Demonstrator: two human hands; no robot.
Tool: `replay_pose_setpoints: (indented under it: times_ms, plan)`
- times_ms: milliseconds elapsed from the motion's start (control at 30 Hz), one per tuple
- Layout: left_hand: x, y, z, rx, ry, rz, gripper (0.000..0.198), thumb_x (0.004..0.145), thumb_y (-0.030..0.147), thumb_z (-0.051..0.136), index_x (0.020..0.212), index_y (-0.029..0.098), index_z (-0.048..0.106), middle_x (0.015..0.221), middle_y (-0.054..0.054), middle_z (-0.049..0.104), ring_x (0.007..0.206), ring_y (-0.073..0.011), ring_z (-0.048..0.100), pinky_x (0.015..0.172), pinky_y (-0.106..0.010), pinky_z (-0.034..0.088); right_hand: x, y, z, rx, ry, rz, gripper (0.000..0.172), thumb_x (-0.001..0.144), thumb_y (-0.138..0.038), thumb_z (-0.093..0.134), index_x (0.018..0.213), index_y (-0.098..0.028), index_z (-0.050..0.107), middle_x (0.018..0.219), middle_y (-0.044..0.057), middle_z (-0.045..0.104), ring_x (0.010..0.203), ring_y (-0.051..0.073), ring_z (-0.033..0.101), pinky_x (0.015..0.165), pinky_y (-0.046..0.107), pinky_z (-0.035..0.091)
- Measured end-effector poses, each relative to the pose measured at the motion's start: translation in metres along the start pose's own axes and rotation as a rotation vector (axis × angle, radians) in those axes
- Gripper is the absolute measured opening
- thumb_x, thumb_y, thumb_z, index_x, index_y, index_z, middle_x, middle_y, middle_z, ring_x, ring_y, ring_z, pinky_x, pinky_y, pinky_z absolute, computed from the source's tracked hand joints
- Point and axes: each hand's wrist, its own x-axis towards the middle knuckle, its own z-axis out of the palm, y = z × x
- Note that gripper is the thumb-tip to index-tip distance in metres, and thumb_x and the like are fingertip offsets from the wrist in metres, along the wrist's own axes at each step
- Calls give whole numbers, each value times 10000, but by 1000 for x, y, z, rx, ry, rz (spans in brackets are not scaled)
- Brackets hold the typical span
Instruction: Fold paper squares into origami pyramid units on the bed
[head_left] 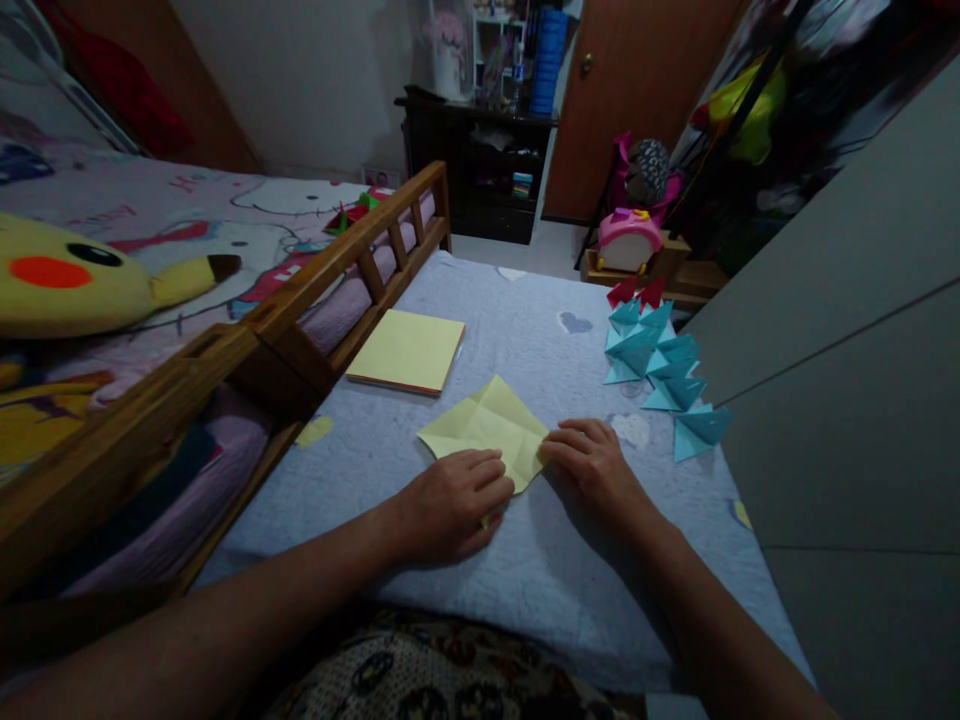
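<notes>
A creased yellow paper square (486, 422) lies on the light blue bed sheet (540, 560) in front of me. My left hand (450, 500) rests palm down on its near corner, fingers curled over the paper edge. My right hand (592, 462) presses its fingertips against the paper's right corner. Both hands pinch or hold down the paper's near edge.
A stack of yellow paper (409, 351) lies further back on the left. Several folded blue paper pieces (660, 365) and red ones (636, 291) sit at the right. A wooden bed rail (300, 300) runs along the left, a grey wall (847, 380) on the right.
</notes>
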Motion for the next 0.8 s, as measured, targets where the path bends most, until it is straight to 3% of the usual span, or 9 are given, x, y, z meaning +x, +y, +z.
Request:
replay_pose_setpoints:
  times_ms: [133, 300, 400, 533, 633, 733, 800]
  plan:
    - [-2, 7, 1, -44, 72, -121, 113, 950, 186, 496, 894, 163, 591, 969, -108, 670, 1044, -245, 638, 898, -419, 570, 0, -1, 2, 84, -9, 33, 149, 971, -208, 569, 1007, -219, 713, 1031, 74, 713, 1037, 242, 576, 940, 437, 410]
    - [-2, 12, -1, -177, 180, -275, 130, 950, 185, 505, 839, 160, 569, 893, -81, 643, 870, -206, 629, 754, -358, 554, -4, 4, 10, 152, 26, 99, 130, 929, -201, 612, 988, -233, 724, 1089, 92, 674, 1064, 259, 563, 928, 466, 454]
    - [-3, 13, 1, -169, 220, -298, 142, 956, 194, 516, 828, 163, 572, 831, -55, 628, 800, -197, 609, 710, -352, 520, -6, 6, 11, 163, 42, 120, 150, 915, -199, 619, 1011, -254, 720, 1144, 97, 650, 1116, 278, 547, 965, 510, 454]
    - [-5, 11, 3, 5, 264, -218, 203, 998, 211, 500, 832, 165, 607, 849, -59, 653, 795, -204, 614, 691, -357, 500, -7, 5, 11, 130, 30, 81, 280, 890, -193, 632, 1143, -300, 684, 1325, 97, 565, 1255, 304, 473, 1040, 570, 407]
    - [-6, 10, 0, 146, 303, -48, 223, 1020, 170, 464, 878, 166, 635, 895, -60, 686, 855, -209, 627, 717, -349, 512, -6, 1, 12, 80, 9, 23, 377, 882, -194, 650, 1235, -324, 649, 1417, 92, 503, 1329, 322, 407, 1071, 593, 366]
    - [-9, 9, -5, 224, 338, 98, 175, 1001, 119, 489, 964, 163, 654, 984, -65, 711, 971, -219, 630, 798, -351, 525, -4, -5, 13, 13, 18, -8, 307, 886, -176, 654, 1149, -329, 693, 1409, 76, 519, 1344, 333, 382, 1075, 590, 350]
    - [-11, 8, -7, 253, 343, 114, 153, 979, 97, 519, 977, 158, 660, 1019, -73, 714, 1006, -224, 623, 823, -356, 524, -3, -8, 13, -29, 35, -14, 228, 901, -178, 646, 1051, -330, 723, 1361, 61, 565, 1330, 336, 395, 1075, 588, 340]
